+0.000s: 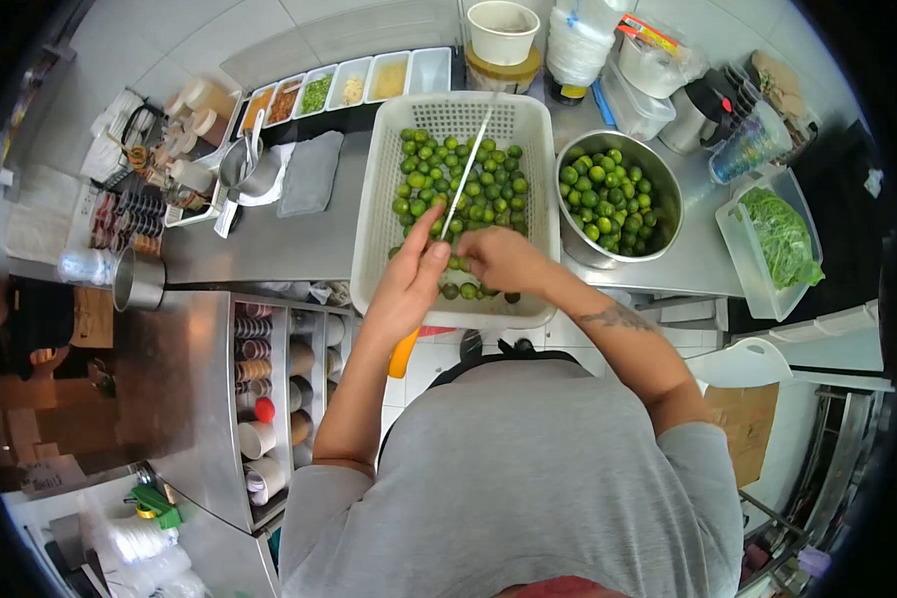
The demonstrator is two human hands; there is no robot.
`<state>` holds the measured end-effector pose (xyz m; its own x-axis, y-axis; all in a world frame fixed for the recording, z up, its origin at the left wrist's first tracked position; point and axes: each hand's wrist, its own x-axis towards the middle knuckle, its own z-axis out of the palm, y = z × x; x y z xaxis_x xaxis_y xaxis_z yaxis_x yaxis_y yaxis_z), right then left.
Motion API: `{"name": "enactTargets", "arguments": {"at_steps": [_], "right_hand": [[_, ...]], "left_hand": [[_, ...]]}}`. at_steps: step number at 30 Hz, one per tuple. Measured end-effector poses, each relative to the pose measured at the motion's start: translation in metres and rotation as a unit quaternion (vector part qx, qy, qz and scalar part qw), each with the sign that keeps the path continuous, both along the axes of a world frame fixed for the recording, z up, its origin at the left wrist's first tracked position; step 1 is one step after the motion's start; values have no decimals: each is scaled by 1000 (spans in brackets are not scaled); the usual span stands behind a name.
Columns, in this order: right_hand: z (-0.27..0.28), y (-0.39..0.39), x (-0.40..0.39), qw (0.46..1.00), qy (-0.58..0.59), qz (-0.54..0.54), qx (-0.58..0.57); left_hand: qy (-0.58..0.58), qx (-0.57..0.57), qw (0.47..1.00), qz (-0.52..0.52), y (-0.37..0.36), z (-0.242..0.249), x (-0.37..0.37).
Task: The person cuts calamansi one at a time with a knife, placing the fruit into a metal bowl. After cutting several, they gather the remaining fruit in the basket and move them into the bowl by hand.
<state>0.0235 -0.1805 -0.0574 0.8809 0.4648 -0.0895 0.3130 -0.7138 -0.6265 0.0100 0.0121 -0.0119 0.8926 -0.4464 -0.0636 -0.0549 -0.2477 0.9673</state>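
A wide pale plastic crate point(371, 219) holds many small green limes point(488, 189) on the steel counter. My left hand point(416, 269) is over its front left part, with a long, thin pale blade point(471, 164) between thumb and fingers, pointing away over the limes. In line with it, an orange handle point(404, 354) shows beside my left wrist, so this looks like a long knife. My right hand point(503, 259) is low over the limes in the front of the crate, fingers curled close to my left thumb. What those fingers pinch is hidden.
A steel pot point(674, 204) full of limes stands right of the crate. Small trays of chopped ingredients point(369, 78) line the back. A grey cloth point(311, 174) lies at left. A clear tub point(752, 249) of leafy greens point(777, 234) is at far right.
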Motion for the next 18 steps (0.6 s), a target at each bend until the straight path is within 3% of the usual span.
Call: {"name": "enactTargets", "arguments": {"at_steps": [1, 2, 3, 6, 15, 18], "right_hand": [[13, -10, -1, 979, 91, -51, 176], [21, -21, -1, 917, 180, -100, 343], [24, -29, -3, 814, 266, -147, 495], [23, -42, -5, 724, 279, -149, 613], [22, -39, -15, 817, 166, -173, 525], [33, -43, -21, 805, 166, -168, 545]], "left_hand": [[53, -59, 997, -6, 4, 0, -2], [104, -120, 987, -11, 6, -1, -4], [118, -145, 982, -13, 5, 4, -7], [135, -183, 973, -25, -4, 19, -9], [141, -119, 981, -66, -29, 12, -4], [154, -90, 982, -58, -20, 10, -1]]}}
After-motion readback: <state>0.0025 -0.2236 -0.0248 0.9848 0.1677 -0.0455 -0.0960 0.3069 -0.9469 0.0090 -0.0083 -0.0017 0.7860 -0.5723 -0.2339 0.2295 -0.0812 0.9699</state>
